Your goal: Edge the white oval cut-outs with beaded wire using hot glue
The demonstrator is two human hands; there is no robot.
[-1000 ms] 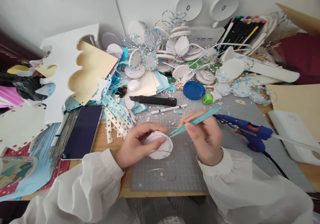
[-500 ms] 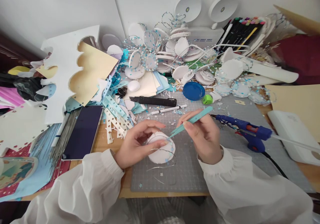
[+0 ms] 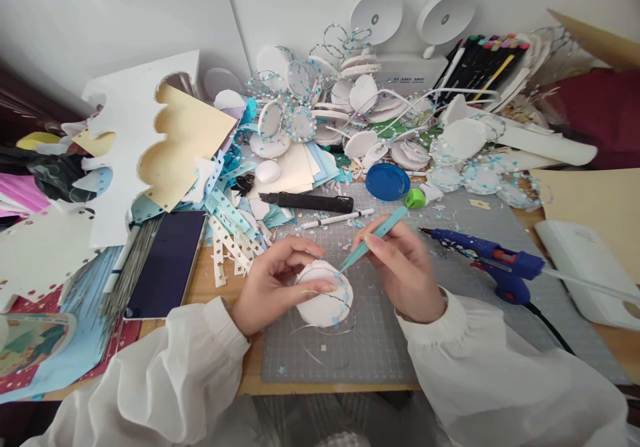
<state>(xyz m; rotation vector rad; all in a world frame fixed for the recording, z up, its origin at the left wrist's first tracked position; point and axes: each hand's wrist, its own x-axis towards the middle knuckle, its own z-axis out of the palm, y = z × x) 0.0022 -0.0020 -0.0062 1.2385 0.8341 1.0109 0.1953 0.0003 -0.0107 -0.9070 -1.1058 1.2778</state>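
Head: white disc w/ blue-flecked rim

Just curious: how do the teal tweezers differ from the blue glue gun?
The slim teal tweezers are held tilted in the right hand, tip at the white round disc; the bulkier dark-blue glue gun lies unheld on the grey cutting mat. The tweezers are cordless; the glue gun trails a black cable. Both tips point leftward.

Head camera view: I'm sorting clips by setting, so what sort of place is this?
Probably a hobby craft desk: a gridded cutting mat, a blue glue gun and a heap of decorated discs. The left hand holds a white disc; the right hand puts tweezers to it.
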